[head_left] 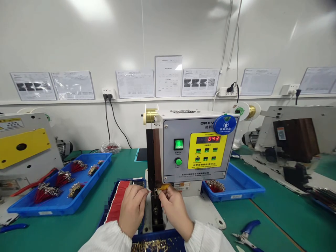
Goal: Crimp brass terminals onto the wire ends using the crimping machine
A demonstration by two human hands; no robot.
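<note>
**Figure legend.** The right hand (174, 210) was pinched closed, thumb against forefinger, on a small yellow-sleeved wire bundle (164, 187), which sat at the front of a benchtop terminal crimping machine (194, 150). The left hand (132, 210) was curled almost shut just beside the bundle; whether it gripped anything could not be told from this view.

Both sets of fingertips lay close to the machine's dark vertical head (154, 210). In judgement, this was the main hazard: a stroke of the machine with the fingers so near could nip them, and a loosened pinch could let the strands splay out of line. White sleeves (107, 239) hung close above the trays, where a careless brush could scatter the loose brass terminals (153, 246) in the navy tray (168, 238).

Under the left wrist lay a dark-blue tray (111, 206) packed with red wires (117, 201). Farther out stood a wide blue tray (23, 206) of red wire bundles (63, 179) — their ends fitted with metal terminals — and a second blue tray (236, 185). Blue-handled pliers (245, 234) rested on the green bench mat (273, 224). The machine's red counter (208, 139) read 843.
</note>
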